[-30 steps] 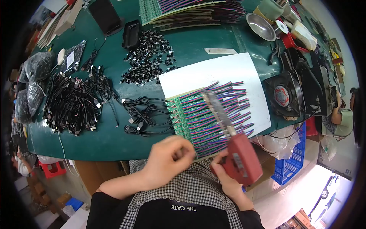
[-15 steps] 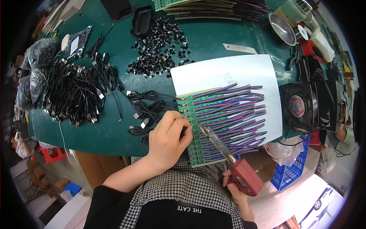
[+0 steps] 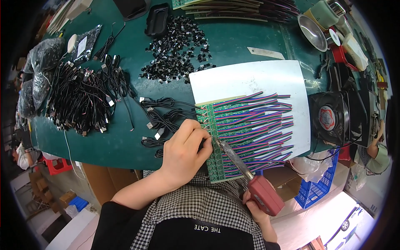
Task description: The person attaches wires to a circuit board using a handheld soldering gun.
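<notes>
My left hand (image 3: 187, 148) is closed in a pinch at the left edge of a green circuit board panel (image 3: 217, 168). It grips a black USB cable (image 3: 151, 142) whose coil lies beside the wrist; the fingers hide the pinched end. In my right hand (image 3: 255, 208) is a soldering iron (image 3: 266, 195) with a red handle, its tip on the board beside the left fingertips. Several rows of ribbon wires (image 3: 266, 125) in blue, red, green and black stretch rightward from the panel. Farther up its left edge, other USB cables (image 3: 164, 101) join it with bare wire ends.
A white sheet (image 3: 250, 77) lies under the panel. Left stands a heap of USB cables (image 3: 79, 100); beyond are small black connectors (image 3: 177, 46) and a black tray (image 3: 157, 21). At right are a fan (image 3: 329, 116), a metal bowl (image 3: 312, 33) and a metal strip (image 3: 266, 53).
The soldering iron has shifted left across the board, bringing its tip closer to my left fingertips. My left hand keeps its pinch at the same spot on the panel.
</notes>
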A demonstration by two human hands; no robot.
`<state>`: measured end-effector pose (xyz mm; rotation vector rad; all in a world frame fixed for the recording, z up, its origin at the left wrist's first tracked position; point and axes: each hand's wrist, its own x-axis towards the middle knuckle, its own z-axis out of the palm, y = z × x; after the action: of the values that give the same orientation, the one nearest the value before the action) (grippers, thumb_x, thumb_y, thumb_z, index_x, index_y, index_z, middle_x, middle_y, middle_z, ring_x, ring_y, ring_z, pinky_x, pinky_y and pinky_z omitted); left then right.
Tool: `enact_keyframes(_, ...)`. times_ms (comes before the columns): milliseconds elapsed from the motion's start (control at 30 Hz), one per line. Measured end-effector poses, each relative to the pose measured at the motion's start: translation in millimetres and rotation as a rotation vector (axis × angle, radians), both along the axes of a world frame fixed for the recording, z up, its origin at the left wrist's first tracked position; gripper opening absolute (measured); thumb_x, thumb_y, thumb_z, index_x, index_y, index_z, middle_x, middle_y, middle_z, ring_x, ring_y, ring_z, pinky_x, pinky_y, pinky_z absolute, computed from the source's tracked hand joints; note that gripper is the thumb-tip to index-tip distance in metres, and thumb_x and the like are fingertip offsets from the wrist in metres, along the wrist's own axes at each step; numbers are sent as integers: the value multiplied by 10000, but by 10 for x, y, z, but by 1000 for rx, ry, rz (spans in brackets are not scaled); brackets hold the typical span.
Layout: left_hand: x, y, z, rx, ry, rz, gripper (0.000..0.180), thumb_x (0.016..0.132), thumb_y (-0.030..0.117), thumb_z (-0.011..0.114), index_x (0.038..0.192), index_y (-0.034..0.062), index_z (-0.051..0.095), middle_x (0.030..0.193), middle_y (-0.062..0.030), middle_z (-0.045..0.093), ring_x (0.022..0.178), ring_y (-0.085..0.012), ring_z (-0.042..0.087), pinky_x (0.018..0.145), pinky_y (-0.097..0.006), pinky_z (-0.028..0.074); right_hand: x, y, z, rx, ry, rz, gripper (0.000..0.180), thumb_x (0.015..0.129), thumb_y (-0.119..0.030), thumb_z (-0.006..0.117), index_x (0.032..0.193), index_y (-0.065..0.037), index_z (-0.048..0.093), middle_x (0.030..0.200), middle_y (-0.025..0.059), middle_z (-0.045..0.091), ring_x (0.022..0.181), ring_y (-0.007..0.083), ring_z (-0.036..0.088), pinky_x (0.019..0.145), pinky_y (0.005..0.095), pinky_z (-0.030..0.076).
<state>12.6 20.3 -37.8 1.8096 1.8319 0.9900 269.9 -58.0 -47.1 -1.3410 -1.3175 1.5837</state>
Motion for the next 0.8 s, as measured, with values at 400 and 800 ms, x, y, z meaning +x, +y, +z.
enact_keyframes(400, 12, 15, 30, -6, 8, -9, 159, 696, -18, 686, 793, 26, 568, 846, -59, 516, 644, -202, 588, 514, -308, 472, 10, -7, 38, -43, 68, -79, 528, 703, -160, 801, 1104, 96, 571, 872, 114, 668, 632, 151, 620, 604, 248, 493)
enact_keyframes(800, -10, 18, 91, -67, -40, -7, 132, 736, -15, 678, 821, 28, 586, 849, -63, 532, 651, -198, 589, 535, -298, 474, -66, 50, 127, -148, 263, -160, 639, 731, -185, 818, 1177, 139, 494, 913, 134, 662, 618, 145, 605, 565, 236, 472)
